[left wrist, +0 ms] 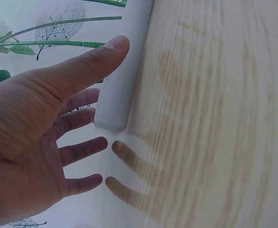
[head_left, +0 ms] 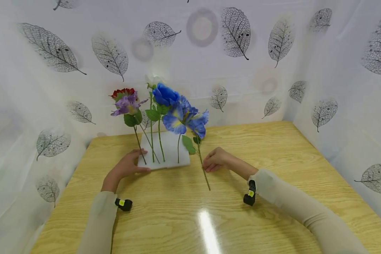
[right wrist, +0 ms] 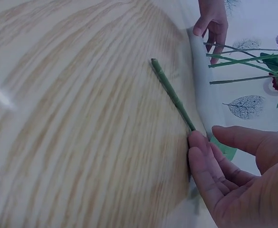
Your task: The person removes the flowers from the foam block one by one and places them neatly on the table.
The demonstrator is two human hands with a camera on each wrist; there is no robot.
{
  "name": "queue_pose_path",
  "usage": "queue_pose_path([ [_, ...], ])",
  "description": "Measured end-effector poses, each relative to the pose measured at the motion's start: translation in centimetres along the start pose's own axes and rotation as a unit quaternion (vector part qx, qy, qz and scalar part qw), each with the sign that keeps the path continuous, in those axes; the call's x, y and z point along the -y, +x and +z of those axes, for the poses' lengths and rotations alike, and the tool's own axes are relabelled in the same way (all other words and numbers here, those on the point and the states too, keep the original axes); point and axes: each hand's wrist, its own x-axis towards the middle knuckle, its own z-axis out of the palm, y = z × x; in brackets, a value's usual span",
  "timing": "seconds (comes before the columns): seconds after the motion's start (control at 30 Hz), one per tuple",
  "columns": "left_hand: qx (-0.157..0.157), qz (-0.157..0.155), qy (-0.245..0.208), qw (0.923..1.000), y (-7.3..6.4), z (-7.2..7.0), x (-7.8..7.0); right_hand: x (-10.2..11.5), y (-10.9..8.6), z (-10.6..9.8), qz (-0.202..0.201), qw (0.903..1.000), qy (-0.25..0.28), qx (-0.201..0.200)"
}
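Note:
A white foam block [head_left: 172,148] lies on the table with several artificial flower stems standing in it. My left hand [head_left: 128,164] is at its left front corner: the thumb [left wrist: 93,64] lies along the front edge, the fingers reach past the left end. My right hand [head_left: 217,160] pinches a green stem [right wrist: 173,95] to the right of the block. That stem tilts, its cut end towards me, its upper part rising to leaves [head_left: 188,144] and a blue bloom [head_left: 200,125]. In the block stand a purple flower [head_left: 127,105], a blue rose [head_left: 165,94] and a blue-yellow iris [head_left: 176,118].
A red flower [head_left: 123,92] and a white one [head_left: 155,80] show behind the others. The wooden table [head_left: 165,218] extends around the block. A white curtain with leaf prints [head_left: 236,31] hangs behind it and at both sides.

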Motion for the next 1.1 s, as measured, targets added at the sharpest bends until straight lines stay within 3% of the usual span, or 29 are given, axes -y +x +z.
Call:
queue_pose_path([
  [0.43, 0.005, -0.005, -0.003, 1.0000, -0.3, -0.1, -0.3, 1.3, 1.6, 0.5, -0.100, 0.9949, -0.007, -0.001],
  [0.57, 0.007, -0.007, -0.003, 0.9999, -0.2, 0.1, 0.0, 1.7, 2.2, 0.9, -0.152, 0.9882, -0.009, 0.011],
  [0.73, 0.008, -0.009, -0.006, 0.9999, -0.1, 0.1, -0.1, 2.4, 2.9, 1.6, -0.206, 0.9776, 0.026, 0.033],
  [1.1, 0.004, -0.015, -0.007, 0.9999, 0.0, 0.0, 0.0, 2.9, 4.6, 3.1, -0.266, 0.9625, 0.030, 0.040],
])
